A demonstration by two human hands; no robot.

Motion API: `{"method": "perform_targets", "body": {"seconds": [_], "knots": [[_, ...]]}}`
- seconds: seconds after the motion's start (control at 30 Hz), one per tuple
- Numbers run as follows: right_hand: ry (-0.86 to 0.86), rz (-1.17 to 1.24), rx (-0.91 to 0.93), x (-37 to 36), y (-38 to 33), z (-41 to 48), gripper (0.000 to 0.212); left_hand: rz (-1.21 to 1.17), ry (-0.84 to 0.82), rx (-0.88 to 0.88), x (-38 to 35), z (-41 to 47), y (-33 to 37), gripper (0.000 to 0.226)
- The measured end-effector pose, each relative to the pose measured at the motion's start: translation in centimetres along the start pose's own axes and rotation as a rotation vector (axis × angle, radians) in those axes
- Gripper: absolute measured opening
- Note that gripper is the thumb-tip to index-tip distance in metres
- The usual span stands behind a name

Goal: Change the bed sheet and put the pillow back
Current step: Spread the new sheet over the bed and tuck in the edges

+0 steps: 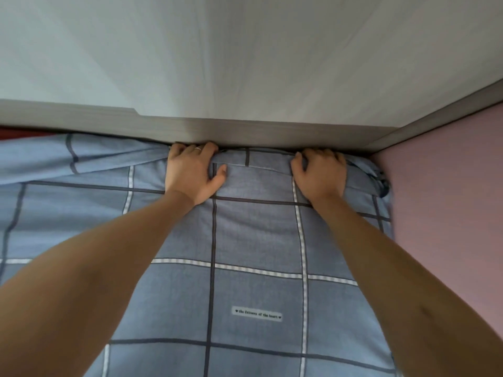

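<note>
The left hand [190,174] and right hand [321,174] are gripping bunched sheet [258,235], tucking it against the board [245,130]; smoothing the slack left side likely follows.

The bed sheet [253,235] is blue-grey, with a grid of dark lines and white checked stripes and 1 small white printed label. It lies spread out and mostly smooth. Its far edge is folded and bunched against the pale board [245,131], creased at the left and gathered at the right corner.
</note>
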State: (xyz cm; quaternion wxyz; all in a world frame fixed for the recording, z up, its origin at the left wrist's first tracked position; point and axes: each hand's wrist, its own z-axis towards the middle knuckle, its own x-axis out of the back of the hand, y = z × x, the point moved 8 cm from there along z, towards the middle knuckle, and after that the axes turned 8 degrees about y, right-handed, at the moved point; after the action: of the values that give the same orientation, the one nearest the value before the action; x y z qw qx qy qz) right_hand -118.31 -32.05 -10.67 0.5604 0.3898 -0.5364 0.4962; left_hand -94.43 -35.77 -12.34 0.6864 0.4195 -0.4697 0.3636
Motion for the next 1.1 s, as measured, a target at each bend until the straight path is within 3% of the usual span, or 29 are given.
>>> {"method": "perform_targets", "body": {"seconds": [0.1,0.3,0.4,0.47,0.53,0.63,0.7,0.77,0.8,0.9,1.03,1.07,1.1], "knots": [[0.077,-0.013,-0.020,0.6,-0.5,0.2,0.041,-0.006,0.041,-0.014,-0.1,-0.1,0.0,0.050],[-0.338,-0.046,-0.120,-1.8,1.1,1.1,0.054,-0.009,0.044,-0.037,-0.2,-0.3,0.0,0.048],[-0.339,-0.149,-0.224,-1.2,0.9,1.2,0.053,-0.024,0.039,-0.036,0.0,-0.2,0.1,0.046],[-0.243,-0.195,-0.293,0.0,-0.4,-0.2,0.052,-0.019,0.037,-0.031,0.2,-0.2,0.0,0.045],[-0.155,-0.077,-0.189,1.6,-4.8,-3.4,0.051,-0.011,0.018,-0.043,0.4,-0.4,-0.1,0.044],[-0.105,0.021,0.188,2.8,-13.7,-10.3,0.053,-0.002,-0.082,-0.064,0.3,-1.3,0.2,0.048],[-0.151,0.040,0.129,2.3,-16.7,-14.5,0.055,-0.017,-0.067,-0.062,1.7,-2.5,-0.8,0.046],[-0.191,0.086,0.029,1.8,-19.3,-18.3,0.054,-0.075,0.054,0.003,5.4,-5.2,-4.1,0.037],[-0.207,0.087,0.068,1.4,-21.2,-20.2,0.054,-0.117,0.110,0.065,7.4,-7.5,-6.4,0.033],[-0.202,0.101,0.500,1.0,-30.3,-24.8,0.061,-0.175,0.131,0.248,12.5,-17.8,-14.4,0.037],[-0.362,-0.002,1.452,-1.0,-42.5,-30.2,0.089,0.057,-0.103,0.167,14.5,-29.2,-25.4,0.068],[-0.337,-0.030,1.563,-1.8,-44.1,-28.9,0.091,0.101,-0.148,0.180,14.9,-29.8,-28.6,0.076],[-0.294,-0.059,1.558,-2.5,-45.6,-26.2,0.092,0.117,-0.202,0.236,15.3,-29.6,-31.7,0.085]]}}
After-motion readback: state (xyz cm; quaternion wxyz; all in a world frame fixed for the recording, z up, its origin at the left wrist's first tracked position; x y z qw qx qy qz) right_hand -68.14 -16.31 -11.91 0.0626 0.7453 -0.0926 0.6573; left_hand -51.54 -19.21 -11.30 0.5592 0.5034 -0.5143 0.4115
